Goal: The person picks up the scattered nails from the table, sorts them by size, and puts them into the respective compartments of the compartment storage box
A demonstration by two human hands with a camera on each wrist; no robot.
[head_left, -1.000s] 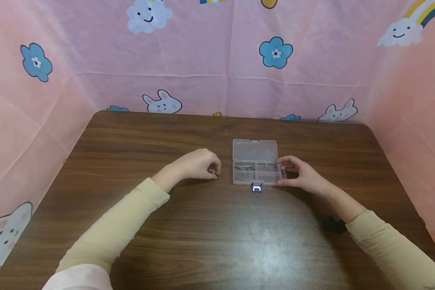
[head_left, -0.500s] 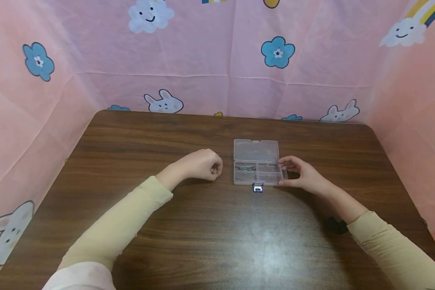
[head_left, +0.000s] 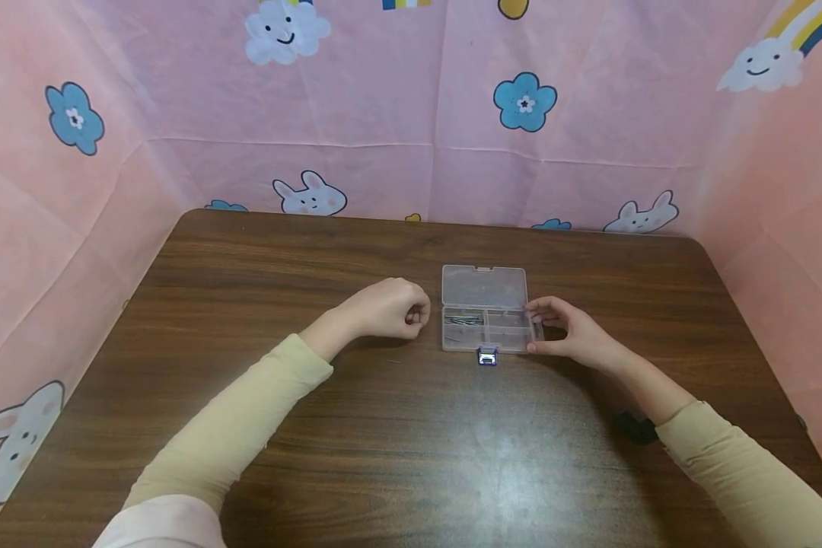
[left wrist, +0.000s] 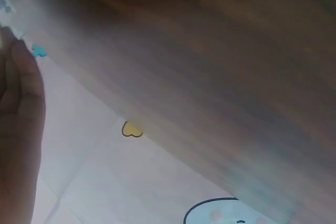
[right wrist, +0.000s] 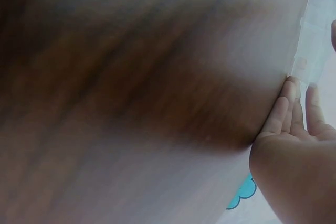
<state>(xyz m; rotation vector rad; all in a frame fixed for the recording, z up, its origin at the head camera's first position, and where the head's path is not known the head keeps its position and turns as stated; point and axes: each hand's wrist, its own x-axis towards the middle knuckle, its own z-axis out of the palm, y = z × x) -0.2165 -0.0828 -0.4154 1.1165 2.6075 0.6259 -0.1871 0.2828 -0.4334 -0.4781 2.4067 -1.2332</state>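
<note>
A clear plastic compartment box [head_left: 507,335] lies on the table with its lid [head_left: 483,287] tipped back. Thin metal pieces that look like nails [head_left: 463,320] fill its back left compartment. My right hand [head_left: 575,332] holds the box's right end between thumb and fingers; the right wrist view shows fingertips [right wrist: 290,85] at its edge. Just left of the box, my left hand [head_left: 390,308] has curled fingers with the tips turned inward. Whether anything is pinched there is hidden. One thin nail-like piece [head_left: 393,361] lies on the table below that hand.
A blue-edged latch [head_left: 488,356] sticks out from the box's front. Near the right forearm lies a small dark object [head_left: 634,428]. The brown wooden table [head_left: 356,472] is bordered by pink printed cloth [head_left: 383,99] at the back and sides.
My left hand has moved slightly right and up, closer to the box, and the thin piece below it shows more clearly. The right hand has stayed at the box.
</note>
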